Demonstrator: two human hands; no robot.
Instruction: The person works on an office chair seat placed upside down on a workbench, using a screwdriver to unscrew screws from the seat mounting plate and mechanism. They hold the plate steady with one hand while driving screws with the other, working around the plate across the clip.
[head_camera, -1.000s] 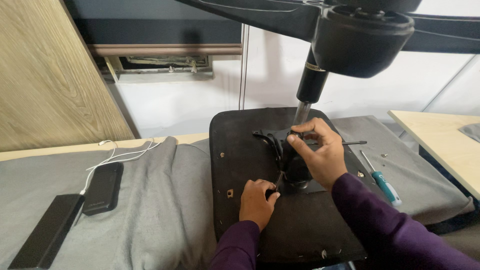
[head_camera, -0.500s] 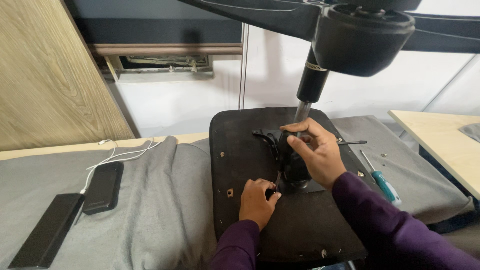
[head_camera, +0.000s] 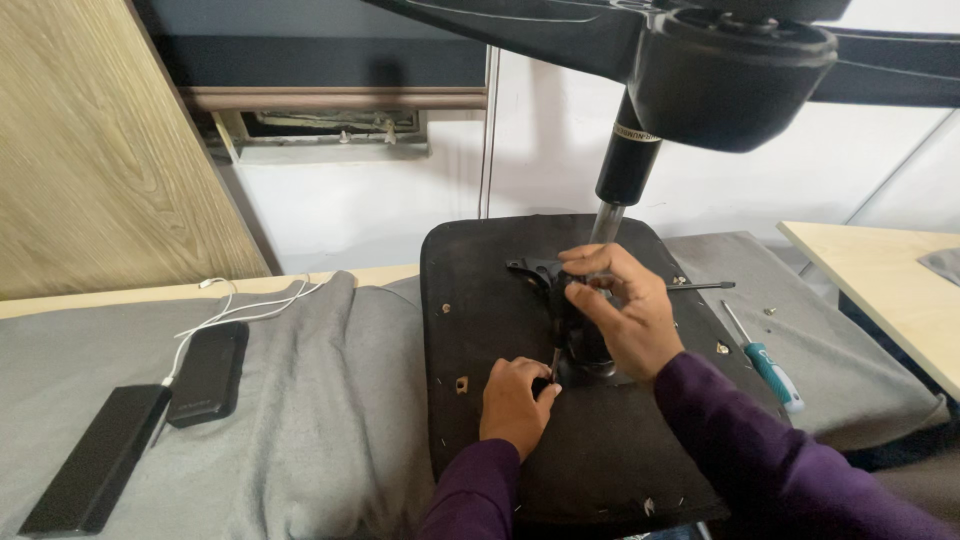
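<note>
A grey cloth (head_camera: 330, 400) covers the table, and an upturned chair seat (head_camera: 480, 300) lies at centre frame. The left hand (head_camera: 515, 400) curls into a fist around a thin tool (head_camera: 555, 362) (held upright). The right hand (head_camera: 625, 315) arches over the black bracket (head_camera: 560, 295), fingers pinching it.

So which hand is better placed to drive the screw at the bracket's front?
Left, probably. The left hand already grips a small tool standing at the bracket base, while the right hand rests on top of the bracket, steadying it.
</note>
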